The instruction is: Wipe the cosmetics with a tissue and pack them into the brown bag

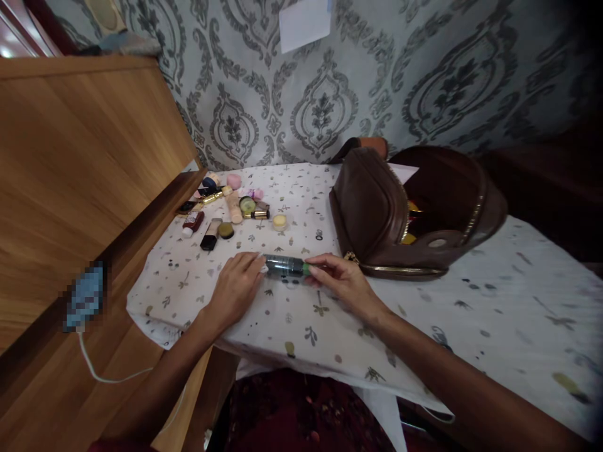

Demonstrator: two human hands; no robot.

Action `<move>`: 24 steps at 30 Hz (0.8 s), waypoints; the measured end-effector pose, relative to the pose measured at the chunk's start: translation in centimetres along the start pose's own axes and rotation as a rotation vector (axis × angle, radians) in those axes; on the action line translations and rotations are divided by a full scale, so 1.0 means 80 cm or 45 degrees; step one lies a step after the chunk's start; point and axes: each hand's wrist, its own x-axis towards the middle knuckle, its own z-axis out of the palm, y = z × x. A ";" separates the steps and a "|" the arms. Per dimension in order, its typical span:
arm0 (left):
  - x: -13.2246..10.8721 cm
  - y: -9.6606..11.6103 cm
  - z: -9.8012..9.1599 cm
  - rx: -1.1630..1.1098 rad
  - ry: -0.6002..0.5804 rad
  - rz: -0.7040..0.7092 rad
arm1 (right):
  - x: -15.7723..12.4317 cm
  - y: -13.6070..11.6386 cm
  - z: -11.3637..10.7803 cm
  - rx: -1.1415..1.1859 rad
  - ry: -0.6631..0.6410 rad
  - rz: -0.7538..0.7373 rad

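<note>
A dark green tube [284,266] with a bright green cap lies sideways just above the patterned white cloth [301,314]. My left hand [235,287] pinches its left end. My right hand [340,278] pinches the capped right end. Both hands have fingers closed on the tube. Just behind my right hand stands a brown leather bag [377,213], unzipped and gaping, with small coloured items showing inside.
Several cosmetics [226,210] lie scattered at the cloth's far left: tubes, small jars, a dark bottle, pink sponges. A wooden headboard [80,163] rises on the left, with a phone on a white cable [87,295] on its ledge. Patterned wallpaper is behind.
</note>
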 end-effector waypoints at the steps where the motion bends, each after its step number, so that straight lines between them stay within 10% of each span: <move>1: 0.001 0.005 0.000 0.001 -0.017 0.010 | 0.000 0.002 0.000 0.004 0.007 0.000; 14: 0.031 0.075 0.015 0.082 -0.022 0.290 | 0.003 0.012 0.000 0.036 0.019 -0.104; 24: -0.009 0.017 0.000 0.067 -0.025 0.033 | 0.000 0.010 -0.001 -0.064 0.037 -0.070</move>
